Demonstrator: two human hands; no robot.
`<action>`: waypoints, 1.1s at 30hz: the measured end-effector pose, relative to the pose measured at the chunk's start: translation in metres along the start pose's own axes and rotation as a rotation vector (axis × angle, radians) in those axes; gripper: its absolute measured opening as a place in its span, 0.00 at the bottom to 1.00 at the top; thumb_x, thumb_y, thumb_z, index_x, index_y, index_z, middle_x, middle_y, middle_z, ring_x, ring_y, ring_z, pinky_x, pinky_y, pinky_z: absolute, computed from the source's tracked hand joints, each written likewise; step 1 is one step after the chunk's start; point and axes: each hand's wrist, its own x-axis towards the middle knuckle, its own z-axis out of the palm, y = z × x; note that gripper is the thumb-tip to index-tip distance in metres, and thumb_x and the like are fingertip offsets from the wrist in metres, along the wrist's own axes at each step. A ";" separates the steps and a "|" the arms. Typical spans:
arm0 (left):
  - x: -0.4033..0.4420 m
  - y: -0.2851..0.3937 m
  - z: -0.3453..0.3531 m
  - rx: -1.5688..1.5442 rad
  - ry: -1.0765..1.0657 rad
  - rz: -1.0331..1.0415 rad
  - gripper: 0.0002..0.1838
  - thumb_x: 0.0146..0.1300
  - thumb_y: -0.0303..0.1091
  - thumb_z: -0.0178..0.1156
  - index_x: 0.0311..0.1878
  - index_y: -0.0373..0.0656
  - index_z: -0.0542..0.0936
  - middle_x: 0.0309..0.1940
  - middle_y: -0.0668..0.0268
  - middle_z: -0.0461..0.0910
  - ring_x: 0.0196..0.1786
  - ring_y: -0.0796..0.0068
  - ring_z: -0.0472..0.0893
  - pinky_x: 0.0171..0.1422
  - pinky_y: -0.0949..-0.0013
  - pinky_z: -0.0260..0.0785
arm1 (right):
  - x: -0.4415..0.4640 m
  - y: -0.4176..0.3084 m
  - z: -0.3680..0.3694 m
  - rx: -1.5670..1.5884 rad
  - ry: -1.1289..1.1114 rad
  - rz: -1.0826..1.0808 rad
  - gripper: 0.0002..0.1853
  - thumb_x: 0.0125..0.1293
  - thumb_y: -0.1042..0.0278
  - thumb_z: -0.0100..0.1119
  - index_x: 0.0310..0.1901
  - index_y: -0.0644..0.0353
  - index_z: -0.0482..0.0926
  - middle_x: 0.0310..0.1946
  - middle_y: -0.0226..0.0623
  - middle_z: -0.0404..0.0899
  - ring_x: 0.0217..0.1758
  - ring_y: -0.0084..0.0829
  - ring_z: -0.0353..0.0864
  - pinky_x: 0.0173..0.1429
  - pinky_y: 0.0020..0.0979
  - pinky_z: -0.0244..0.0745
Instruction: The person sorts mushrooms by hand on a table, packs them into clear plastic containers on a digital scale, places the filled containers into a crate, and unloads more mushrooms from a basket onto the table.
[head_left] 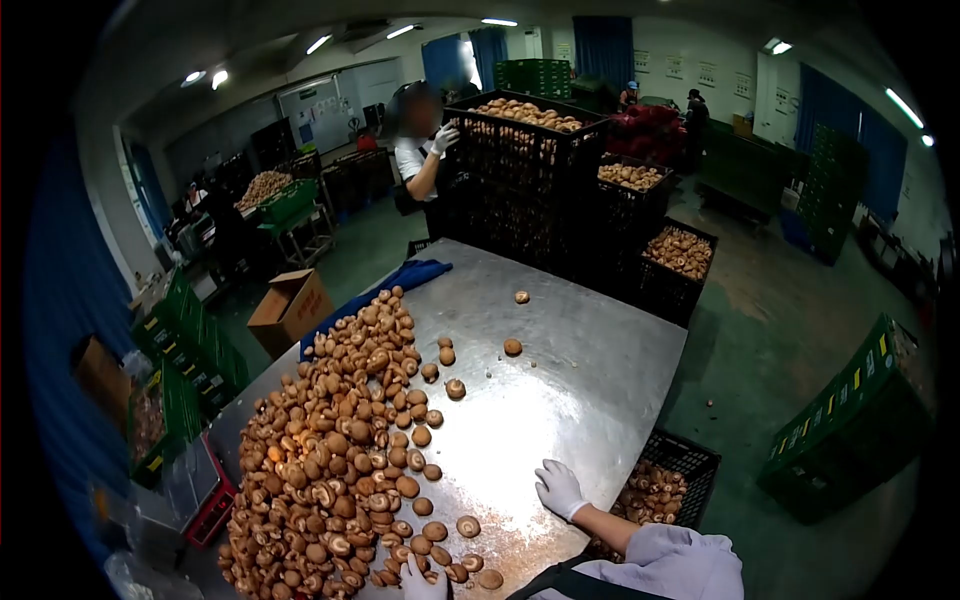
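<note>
A large heap of brown shiitake mushrooms [335, 440] covers the left side of a shiny metal table [560, 380]. At the bottom edge, my left hand [424, 586], in a white glove, is at the near edge of the heap. Its fingers are around a mushroom [431, 577]; the rest of the hand is cut off by the frame. My right hand [562, 490], also gloved in white, lies on the bare metal near the table's right edge, fingers apart and holding nothing. Several loose mushrooms lie between the heap and this hand.
Beside my right arm, below the table edge, stands a black crate [690, 462] with mushrooms. Stacked black crates [530, 165] of mushrooms stand beyond the table, with a gloved person [425, 165] next to them. A cardboard box [290, 310] and green crates [185, 340] stand left; another green stack [845, 420] stands right.
</note>
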 end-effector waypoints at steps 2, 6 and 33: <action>-0.019 0.019 -0.003 -0.727 -0.219 -0.096 0.20 0.73 0.45 0.47 0.63 0.49 0.68 0.49 0.60 0.76 0.50 0.64 0.75 0.53 0.63 0.70 | -0.004 0.001 0.002 -0.006 0.042 -0.038 0.13 0.57 0.67 0.57 0.44 0.56 0.78 0.51 0.41 0.76 0.58 0.46 0.71 0.59 0.44 0.68; -0.036 0.048 0.004 -0.880 -0.274 -0.069 0.11 0.76 0.46 0.40 0.46 0.55 0.70 0.36 0.67 0.73 0.36 0.69 0.71 0.41 0.64 0.68 | -0.003 -0.001 0.005 -0.063 0.052 -0.013 0.13 0.57 0.67 0.57 0.44 0.55 0.78 0.51 0.40 0.77 0.58 0.45 0.72 0.59 0.44 0.68; 0.051 -0.058 0.009 0.756 0.262 0.242 0.40 0.51 0.46 0.66 0.68 0.50 0.64 0.61 0.53 0.67 0.58 0.52 0.72 0.59 0.58 0.69 | -0.002 -0.002 0.004 -0.052 0.039 0.005 0.13 0.57 0.66 0.56 0.44 0.56 0.78 0.51 0.40 0.77 0.59 0.45 0.71 0.61 0.44 0.67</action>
